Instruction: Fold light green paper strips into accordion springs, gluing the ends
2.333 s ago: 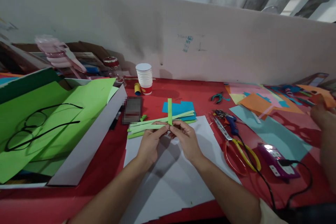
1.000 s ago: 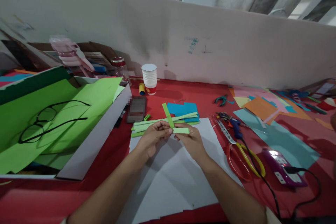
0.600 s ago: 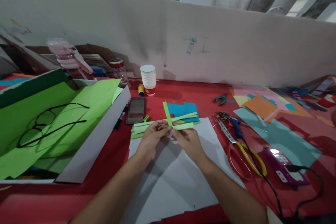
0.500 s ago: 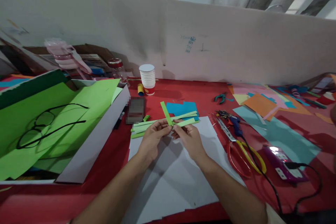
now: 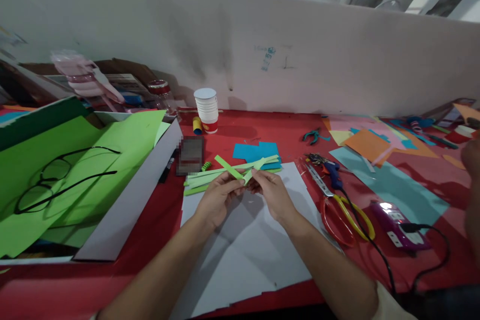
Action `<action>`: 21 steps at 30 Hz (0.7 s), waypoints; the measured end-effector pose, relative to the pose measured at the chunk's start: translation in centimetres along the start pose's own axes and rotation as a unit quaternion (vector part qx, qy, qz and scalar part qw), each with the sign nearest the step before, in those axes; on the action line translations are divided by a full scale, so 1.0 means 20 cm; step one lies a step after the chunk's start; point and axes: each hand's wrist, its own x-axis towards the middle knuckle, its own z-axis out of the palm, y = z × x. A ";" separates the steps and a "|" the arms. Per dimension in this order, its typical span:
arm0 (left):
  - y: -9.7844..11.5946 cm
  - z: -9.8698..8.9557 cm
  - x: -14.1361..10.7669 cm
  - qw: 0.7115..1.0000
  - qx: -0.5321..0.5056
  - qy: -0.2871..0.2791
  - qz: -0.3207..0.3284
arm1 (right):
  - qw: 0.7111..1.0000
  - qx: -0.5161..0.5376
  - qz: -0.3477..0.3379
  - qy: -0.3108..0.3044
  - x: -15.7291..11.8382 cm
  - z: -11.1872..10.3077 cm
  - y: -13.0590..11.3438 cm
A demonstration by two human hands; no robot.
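Bright arm of the folded green strip [image 5: 227,166] has swung from upright to leaning left since the earlier frame; the pale arm now points up-right. Left fingers [image 5: 234,187] are pinched on it near the crossing, right fingers [image 5: 258,178] closed on the other side; the piece sits above the far part of the white paper [image 5: 243,260]. Can't tell whether it's one strip or two. Progress, my read: early, first folds made, both arms long and unfolded. Left: loose strips [image 5: 201,179] lie flat along the far edge of the white paper, unfolded. Small green coil [image 5: 206,165] just past its far-left corner looks like a finished fold; too small to confirm. Scissors [image 5: 318,180] right of the white paper, not in use.
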 end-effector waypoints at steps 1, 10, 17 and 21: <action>0.00 0.00 0.00 1.000 -0.004 0.012 0.002 | 1.000 0.011 0.003 0.000 0.00 0.00 0.00; -0.02 0.01 0.00 0.998 -0.044 0.050 -0.002 | 0.985 -0.133 -0.109 -0.017 -0.01 0.00 0.07; -0.04 -0.01 0.01 0.998 0.015 0.052 0.034 | 0.988 -0.127 -0.090 -0.015 0.00 -0.01 0.05; -0.05 0.00 0.00 0.994 0.044 0.069 0.074 | 0.996 -0.059 -0.057 -0.033 -0.01 0.02 0.04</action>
